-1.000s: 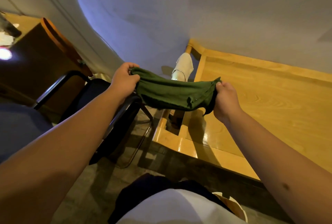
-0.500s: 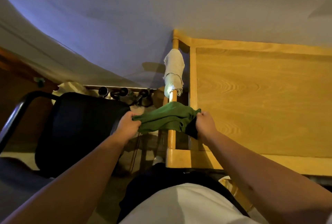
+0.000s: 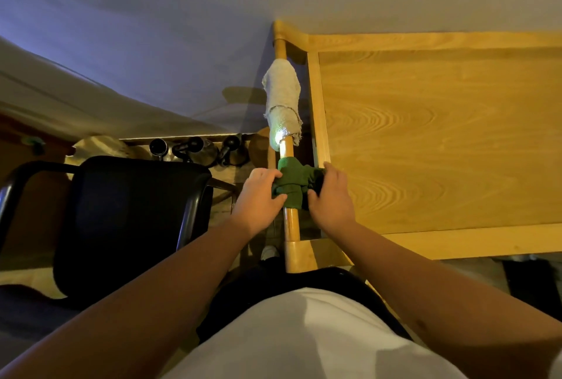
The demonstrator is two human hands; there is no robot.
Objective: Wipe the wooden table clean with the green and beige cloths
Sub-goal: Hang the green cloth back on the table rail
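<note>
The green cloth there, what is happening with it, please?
A person holds the green cloth over the wooden rail at the table's side, left hand and right hand each gripping an end. The beige cloth hangs on the same rail, farther along. A black chair stands left.

Black chair (image 3: 127, 220) at left, dark metal armrest (image 3: 18, 177) curving off its left side. Three dark, shiny vessels (image 3: 194, 149) in row on floor beyond chair, against wall base; kind unclear. Crumpled pale bag (image 3: 97, 147) just left of them. Brown wooden furniture (image 3: 27, 147) at far left edge. Pale wall (image 3: 182, 28) fills upper frame. White shirt (image 3: 304, 339) and dark trousers (image 3: 273, 287) at bottom centre.
</note>
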